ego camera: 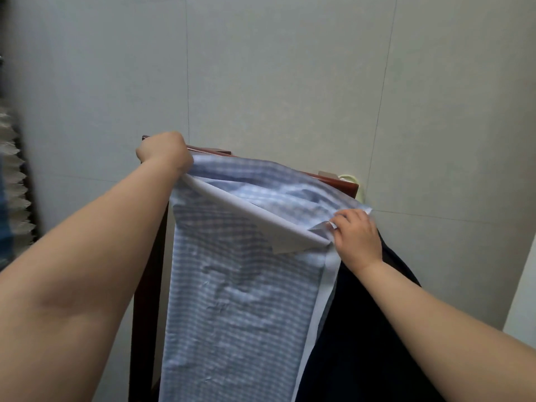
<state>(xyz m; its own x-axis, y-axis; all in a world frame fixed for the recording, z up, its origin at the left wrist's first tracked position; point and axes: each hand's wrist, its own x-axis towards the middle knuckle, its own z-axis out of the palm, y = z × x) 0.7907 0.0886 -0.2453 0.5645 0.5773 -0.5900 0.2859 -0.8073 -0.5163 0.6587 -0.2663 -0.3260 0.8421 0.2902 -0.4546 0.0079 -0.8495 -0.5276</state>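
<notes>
Hanging over the top rail of a reddish wooden rack point(346, 187), a blue checked cloth point(240, 300) fell in a long strip toward the viewer. The left hand point(164, 152) was clenched on the cloth's upper left corner at the rail, and the right hand point(355, 239) pinched its folded right edge lower down, just beside a dark garment point(362, 329) against the grey wall point(290, 68).

Checked blue-and-white cloth point(240, 309), thin woven fabric, matt, lightly creased, plain white underside, rack point(336, 181) of reddish-brown wood, glossy varnish, dark garment point(368, 329), matt cloth, wall point(290, 82), matt, faintly textured panels
</notes>
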